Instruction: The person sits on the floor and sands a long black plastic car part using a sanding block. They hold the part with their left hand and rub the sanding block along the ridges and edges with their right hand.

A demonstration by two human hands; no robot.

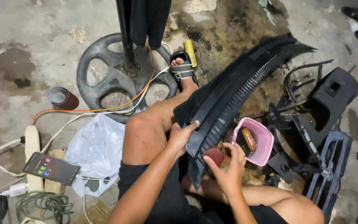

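Left hand (182, 135) grips trim panel (233, 91) edge, bracing it on knee; right hand (227, 168) pinches sandpaper (214, 155) against panel's lower end; pink basket (258, 141) beside panel.

Seated, both forearms extended forward from bottom of view. Left hand (180, 136): fingers curled in a closed grip, thumb on the near side, wrist straight. Right hand (228, 166): palm turned inward, fingers bent, fingertips pinched shut. Left knee raised; 1 foot (182, 70) stretched ahead.
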